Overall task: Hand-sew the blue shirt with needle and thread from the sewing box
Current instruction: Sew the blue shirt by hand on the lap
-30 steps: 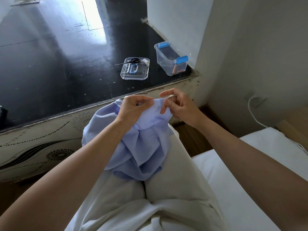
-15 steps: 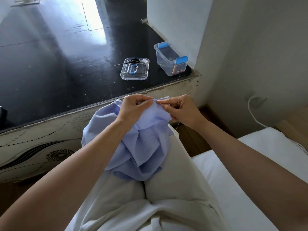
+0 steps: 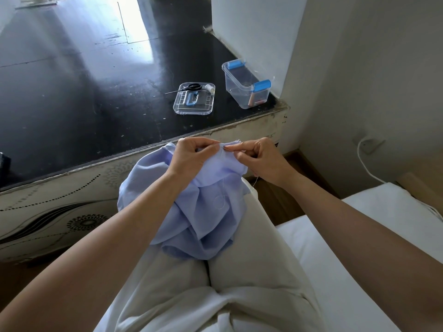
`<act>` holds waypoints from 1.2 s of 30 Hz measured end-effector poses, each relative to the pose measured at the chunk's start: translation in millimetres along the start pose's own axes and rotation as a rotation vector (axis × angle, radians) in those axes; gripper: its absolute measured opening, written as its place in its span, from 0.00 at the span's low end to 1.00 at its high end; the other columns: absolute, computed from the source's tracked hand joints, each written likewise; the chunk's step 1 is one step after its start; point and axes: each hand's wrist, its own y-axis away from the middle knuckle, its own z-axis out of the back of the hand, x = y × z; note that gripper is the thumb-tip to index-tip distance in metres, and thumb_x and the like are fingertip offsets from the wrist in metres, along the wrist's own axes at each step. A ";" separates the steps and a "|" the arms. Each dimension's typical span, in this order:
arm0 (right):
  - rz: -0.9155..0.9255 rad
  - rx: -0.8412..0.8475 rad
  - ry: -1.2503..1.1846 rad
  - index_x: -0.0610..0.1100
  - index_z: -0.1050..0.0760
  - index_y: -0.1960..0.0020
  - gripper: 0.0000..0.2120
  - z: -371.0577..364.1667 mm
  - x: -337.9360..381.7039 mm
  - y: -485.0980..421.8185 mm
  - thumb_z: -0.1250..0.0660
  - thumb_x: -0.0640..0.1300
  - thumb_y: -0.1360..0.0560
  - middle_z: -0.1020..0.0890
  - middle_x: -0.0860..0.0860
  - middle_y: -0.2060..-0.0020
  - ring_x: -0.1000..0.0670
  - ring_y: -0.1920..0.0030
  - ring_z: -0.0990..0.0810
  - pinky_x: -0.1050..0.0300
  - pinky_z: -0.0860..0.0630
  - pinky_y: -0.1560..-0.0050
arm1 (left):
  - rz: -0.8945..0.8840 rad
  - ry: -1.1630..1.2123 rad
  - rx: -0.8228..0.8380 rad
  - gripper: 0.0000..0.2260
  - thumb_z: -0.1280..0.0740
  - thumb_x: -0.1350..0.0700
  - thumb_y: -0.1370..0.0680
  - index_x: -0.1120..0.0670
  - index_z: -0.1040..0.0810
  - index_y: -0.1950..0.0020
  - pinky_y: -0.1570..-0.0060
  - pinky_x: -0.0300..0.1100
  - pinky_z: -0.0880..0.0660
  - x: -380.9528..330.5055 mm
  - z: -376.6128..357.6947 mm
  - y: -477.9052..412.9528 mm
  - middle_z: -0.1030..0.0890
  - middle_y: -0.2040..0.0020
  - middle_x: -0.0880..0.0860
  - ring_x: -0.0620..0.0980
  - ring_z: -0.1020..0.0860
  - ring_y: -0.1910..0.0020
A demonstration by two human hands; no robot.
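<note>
Nearest, at 6 o'clock, lap in pale trousers (image 3: 239,271); white bed (image 3: 335,248) beside it toward 4 o'clock; both bare forearms reach in from the lower corners. Blue shirt (image 3: 191,212) bunched on the lap at frame centre; folds hang over the thighs; top edge lifted toward 12 o'clock between the two hands. Left hand (image 3: 191,155) at the shirt's 11 o'clock, fingers curled, thumb and forefinger pinching the raised fabric edge. Right hand (image 3: 262,160) at the shirt's 1 o'clock, fingers curled, thumb and forefinger pinching a thin needle (image 3: 230,150); needle lies roughly level, pointing toward 9 o'clock, tip at the fabric edge just beside the left thumb; cannot tell whether it has pierced the cloth. Pale thread (image 3: 256,181) hangs below the right hand toward 6 o'clock; a loose loop of it lies on the shirt folds. Farther out, black-topped desk (image 3: 72,97) fills 9 to 12 o'clock, patterned side facing the knees. On it at 12 o'clock, clear lid (image 3: 191,111) with blue handle, lying flat; black scissors (image 3: 190,87) and white spool (image 3: 210,88) at its far rim, scissor tips sticking out toward 9 o'clock. Sewing box (image 3: 239,92), clear with blue clips, open-topped, near the lid at its 2 o'clock, not touching it, close to the wall. White cable (image 3: 364,164) runs down the wall at 3 o'clock.
</note>
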 end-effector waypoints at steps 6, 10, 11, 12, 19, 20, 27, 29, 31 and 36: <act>-0.044 0.042 0.095 0.42 0.25 0.33 0.16 0.8 2.7 -0.7 0.36 0.40 0.20 0.24 0.54 0.73 0.55 0.73 0.27 0.67 0.25 0.67 | -0.077 -0.107 -0.027 0.03 0.30 0.60 0.23 0.54 0.16 0.52 0.53 0.42 0.21 6.6 0.0 -4.3 0.16 0.55 0.55 0.50 0.19 0.56; -0.098 0.143 0.101 0.46 0.39 0.23 0.26 1.9 8.8 -1.5 0.38 0.40 0.19 0.23 0.49 0.71 0.53 0.73 0.26 0.62 0.23 0.67 | -0.179 -0.245 -0.032 0.04 0.29 0.59 0.24 0.53 0.16 0.51 0.49 0.48 0.19 12.6 0.6 -7.5 0.15 0.54 0.55 0.53 0.17 0.53; -0.101 0.163 0.105 0.45 0.37 0.24 0.24 1.6 10.9 -1.5 0.38 0.39 0.19 0.23 0.51 0.70 0.55 0.73 0.25 0.64 0.24 0.67 | -0.201 -0.273 -0.036 0.04 0.29 0.59 0.24 0.53 0.15 0.51 0.49 0.49 0.19 14.0 1.1 -8.0 0.15 0.54 0.54 0.53 0.17 0.53; -0.100 0.176 0.112 0.43 0.33 0.27 0.21 1.5 12.3 -1.6 0.38 0.39 0.19 0.22 0.54 0.68 0.57 0.71 0.23 0.66 0.25 0.67 | -0.218 -0.296 -0.037 0.04 0.29 0.58 0.24 0.53 0.15 0.50 0.49 0.50 0.19 15.5 1.8 -8.5 0.15 0.54 0.54 0.53 0.17 0.53; -0.168 0.146 0.140 0.42 0.26 0.45 0.05 0.1 14.7 -3.5 0.39 0.39 0.19 0.22 0.49 0.68 0.56 0.73 0.24 0.67 0.27 0.71 | -0.249 -0.367 -0.077 0.03 0.27 0.58 0.25 0.55 0.14 0.53 0.51 0.51 0.19 18.3 4.1 -9.2 0.14 0.56 0.52 0.51 0.16 0.56; -0.169 0.134 0.143 0.43 0.26 0.45 0.05 0.4 14.7 -3.8 0.39 0.40 0.19 0.22 0.47 0.67 0.55 0.73 0.24 0.66 0.26 0.71 | -0.236 -0.364 -0.063 0.03 0.27 0.58 0.25 0.55 0.14 0.53 0.51 0.51 0.19 17.6 4.4 -9.5 0.14 0.56 0.52 0.51 0.17 0.56; -0.210 0.134 -0.007 0.43 0.26 0.45 0.05 4.0 15.7 -3.4 0.39 0.40 0.18 0.24 0.41 0.67 0.55 0.75 0.28 0.67 0.27 0.72 | -0.100 -0.224 0.029 0.04 0.31 0.59 0.22 0.51 0.19 0.51 0.58 0.34 0.22 1.1 6.0 -2.6 0.19 0.58 0.50 0.45 0.21 0.59; -0.220 0.142 -0.054 0.40 0.26 0.43 0.07 4.0 17.3 -2.4 0.39 0.40 0.18 0.23 0.46 0.67 0.56 0.74 0.26 0.68 0.28 0.71 | -0.030 -0.151 0.060 0.03 0.32 0.59 0.21 0.53 0.19 0.52 0.63 0.33 0.23 -2.9 6.2 1.0 0.19 0.58 0.48 0.43 0.22 0.60; -0.224 0.149 -0.099 0.38 0.25 0.43 0.08 4.3 17.4 -1.6 0.40 0.39 0.18 0.22 0.48 0.64 0.57 0.71 0.23 0.69 0.27 0.70 | 0.024 -0.087 0.101 0.03 0.33 0.58 0.21 0.53 0.20 0.52 0.66 0.33 0.23 -4.9 8.6 3.6 0.19 0.58 0.49 0.44 0.21 0.60; -0.247 0.164 -0.187 0.43 0.24 0.44 0.07 5.1 14.6 0.6 0.40 0.41 0.18 0.20 0.43 0.53 0.50 0.56 0.19 0.62 0.20 0.59 | 0.102 0.001 0.196 0.05 0.35 0.58 0.20 0.51 0.20 0.54 0.66 0.34 0.22 -7.5 13.3 5.6 0.19 0.58 0.48 0.43 0.20 0.62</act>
